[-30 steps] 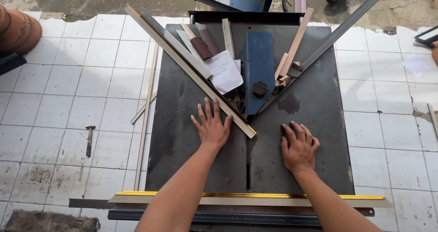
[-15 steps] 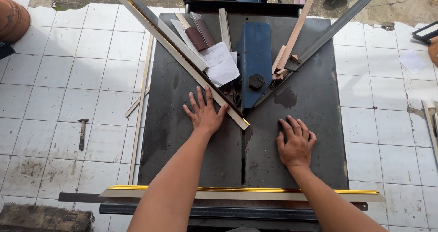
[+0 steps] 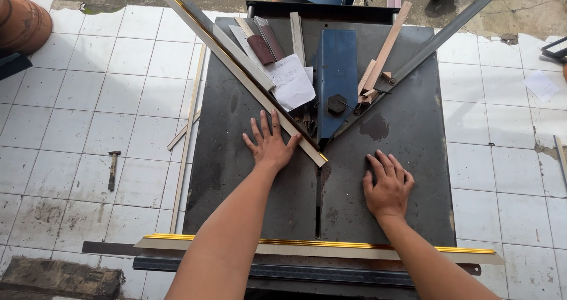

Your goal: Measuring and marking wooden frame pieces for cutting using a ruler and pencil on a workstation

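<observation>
1. Gold-edged moulding strip is laid diagonally on the dark metal saw table, running from the far left corner down to a mitred end near the table's middle, just left of the blade slot.
2. Left hand is pressed flat on the table, fingers spread wide, fingertips touching the near edge of the strip close to its cut end. Nothing is gripped.
3. Right hand is laid flat on the bare table to the right of the slot, fingers moderately spread, holding nothing; it is well apart from the strip.
4. Blue blade guard is seen at the far centre, with a grey metal fence angled off to the far right.
5. Short wooden offcuts are leaned beside the guard on its right; a white paper sheet and a few short sample pieces are lying to its left.
6. A second gold-edged strip is set across the near edge of the table, over a steel ruler.
7. On the white tiled floor to the left, a small hammer and thin wooden slats are noted.
</observation>
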